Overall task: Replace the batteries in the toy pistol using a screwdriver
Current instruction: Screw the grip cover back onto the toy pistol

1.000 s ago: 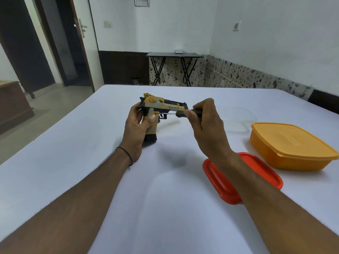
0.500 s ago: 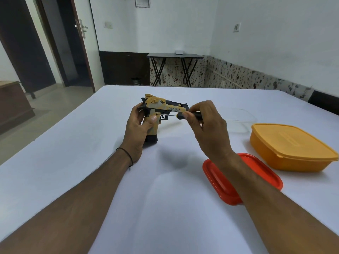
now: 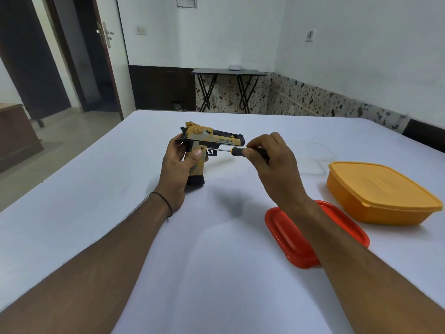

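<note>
The toy pistol [image 3: 212, 141] is yellow and black, and it stands upright above the desk [image 3: 96, 189], a little at 12 o'clock from the middle of the white surface. Its barrel points toward 3 o'clock, and the black base of its grip is low, close to the desk or touching it; I cannot tell which. The left hand [image 3: 177, 169] is closed around the grip from the 9 o'clock side, with the thumb pressed on the near face of the grip. A thin dark band is on the left wrist.

The screwdriver [image 3: 231, 150] lies almost level, at 3 o'clock from the grip. Its thin metal shaft runs under the barrel, and its tip meets the side of the pistol just above the thumb, near the trigger. The handle is black with an orange collar. The right hand [image 3: 272, 162] is clamped on this handle with the fingertips, thumb below and fingers above.

At 4 o'clock from the pistol, partly hidden under the right forearm, a red lid [image 3: 284, 232] lies flat on the desk. At 3 o'clock from it, just beside it, stands an orange box [image 3: 382, 198] with its cover on. Behind the box, toward 12 o'clock, is a clear container [image 3: 313, 155] that is hard to see against the white cloth.
</note>
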